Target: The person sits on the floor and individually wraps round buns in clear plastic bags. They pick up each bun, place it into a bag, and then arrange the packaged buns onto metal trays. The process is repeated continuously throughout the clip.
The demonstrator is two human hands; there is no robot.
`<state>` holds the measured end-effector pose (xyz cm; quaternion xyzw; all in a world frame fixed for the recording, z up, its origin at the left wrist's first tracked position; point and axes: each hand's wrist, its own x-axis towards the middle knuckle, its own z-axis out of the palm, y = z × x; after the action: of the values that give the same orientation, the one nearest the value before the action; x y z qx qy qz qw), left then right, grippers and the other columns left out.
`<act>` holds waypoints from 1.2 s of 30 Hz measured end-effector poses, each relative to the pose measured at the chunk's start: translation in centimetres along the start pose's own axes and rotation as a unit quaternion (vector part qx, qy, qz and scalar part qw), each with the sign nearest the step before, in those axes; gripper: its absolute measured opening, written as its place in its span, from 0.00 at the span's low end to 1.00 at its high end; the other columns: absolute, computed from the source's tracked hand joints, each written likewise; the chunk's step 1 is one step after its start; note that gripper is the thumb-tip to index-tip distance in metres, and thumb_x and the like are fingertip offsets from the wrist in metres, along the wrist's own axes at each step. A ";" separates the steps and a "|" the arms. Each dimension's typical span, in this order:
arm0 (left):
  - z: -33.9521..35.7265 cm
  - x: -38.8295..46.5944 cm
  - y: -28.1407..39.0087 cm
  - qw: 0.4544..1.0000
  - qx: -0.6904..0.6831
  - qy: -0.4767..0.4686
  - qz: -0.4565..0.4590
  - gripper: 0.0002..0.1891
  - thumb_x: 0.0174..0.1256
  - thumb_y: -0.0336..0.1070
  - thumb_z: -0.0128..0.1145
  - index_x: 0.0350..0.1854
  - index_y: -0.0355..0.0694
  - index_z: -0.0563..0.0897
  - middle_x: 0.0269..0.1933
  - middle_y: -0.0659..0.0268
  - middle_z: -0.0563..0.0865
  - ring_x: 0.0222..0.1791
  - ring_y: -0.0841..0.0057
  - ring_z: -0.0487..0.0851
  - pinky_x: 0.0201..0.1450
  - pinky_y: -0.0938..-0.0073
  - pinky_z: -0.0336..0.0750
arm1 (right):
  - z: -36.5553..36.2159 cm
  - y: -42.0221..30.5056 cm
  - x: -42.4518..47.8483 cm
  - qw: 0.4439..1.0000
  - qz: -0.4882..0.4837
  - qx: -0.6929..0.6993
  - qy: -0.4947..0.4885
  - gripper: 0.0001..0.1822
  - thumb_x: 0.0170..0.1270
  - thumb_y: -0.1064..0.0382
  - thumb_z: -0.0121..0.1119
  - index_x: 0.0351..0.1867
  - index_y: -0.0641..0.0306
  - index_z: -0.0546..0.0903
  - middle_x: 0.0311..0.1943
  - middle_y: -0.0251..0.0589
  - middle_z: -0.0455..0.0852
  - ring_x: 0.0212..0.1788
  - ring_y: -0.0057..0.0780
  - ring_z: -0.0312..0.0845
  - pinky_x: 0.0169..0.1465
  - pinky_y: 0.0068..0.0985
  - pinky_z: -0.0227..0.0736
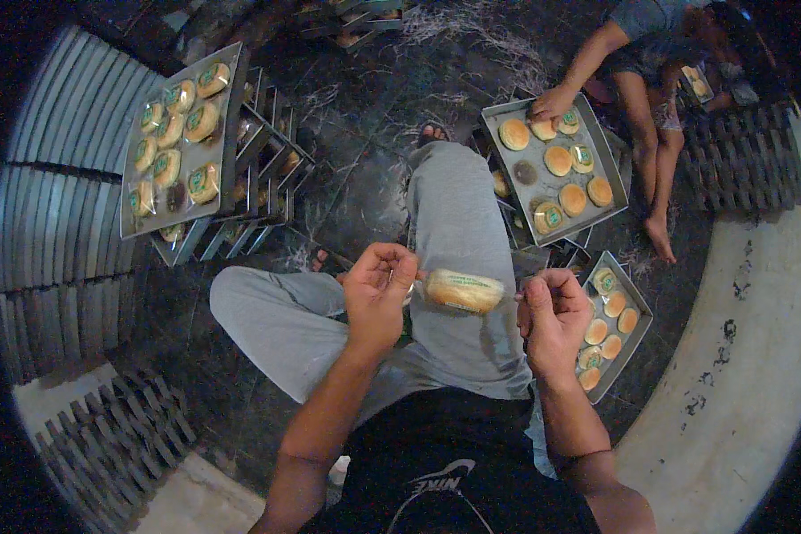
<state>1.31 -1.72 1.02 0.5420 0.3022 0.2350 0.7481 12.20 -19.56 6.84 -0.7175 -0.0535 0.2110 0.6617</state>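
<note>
A golden-topped bread bun (466,292) in a clear printed plastic wrapper hangs above my lap, stretched between both hands. My left hand (378,294) pinches one end of the wrapper between thumb and fingers. At the other end, my right hand (555,320) pinches the film the same way. Below lies my leg in grey trousers (457,207). To the right, a metal tray (634,340) carries several buns, some in wrappers with green print. Beyond it is another metal tray (541,235) with bare and wrapped buns and one dark round spot.
At left, a tray of wrapped buns (167,167) tops a crisscrossed stack of metal trays (267,180). A co-worker's hand (554,105) reaches into the upper right tray. Trays also line the left wall (67,220), and a dark slatted stack (741,160) stands at far right.
</note>
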 end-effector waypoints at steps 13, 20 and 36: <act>-0.8 -1.4 -1.3 0.995 0.088 -0.042 0.002 0.06 0.71 0.33 0.62 0.39 0.36 0.82 0.35 0.70 0.85 0.36 0.84 0.80 0.41 0.79 0.75 | -3.0 2.6 -1.6 0.946 -0.222 -0.234 -0.042 0.07 0.64 0.66 0.69 0.35 0.65 0.81 0.28 0.31 0.86 0.28 0.19 0.79 0.32 0.21 0.75; 1.8 -2.1 -8.8 0.991 -0.015 0.016 -0.135 0.09 0.68 0.34 0.66 0.41 0.36 0.80 0.28 0.73 0.83 0.26 0.86 0.77 0.31 0.81 0.71 | -0.1 8.2 -4.5 1.000 -0.015 -0.015 -0.017 0.24 0.59 0.68 0.72 0.57 0.68 0.77 0.52 0.45 0.82 0.52 0.32 0.79 0.56 0.29 0.75; -10.8 8.4 -15.2 0.821 0.518 -0.240 -0.016 0.28 0.72 0.58 0.55 0.55 0.34 0.83 0.51 0.48 0.87 0.52 0.50 0.85 0.55 0.59 0.77 | 8.6 7.1 4.5 0.846 -0.361 -0.351 -0.173 0.20 0.52 0.66 0.66 0.49 0.64 0.80 0.51 0.53 0.82 0.58 0.52 0.76 0.68 0.45 0.65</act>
<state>0.02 6.61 -17.63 0.8841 0.1988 -0.1061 0.4093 11.66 -10.78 -1.41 -0.7838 -0.4928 0.0447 0.3753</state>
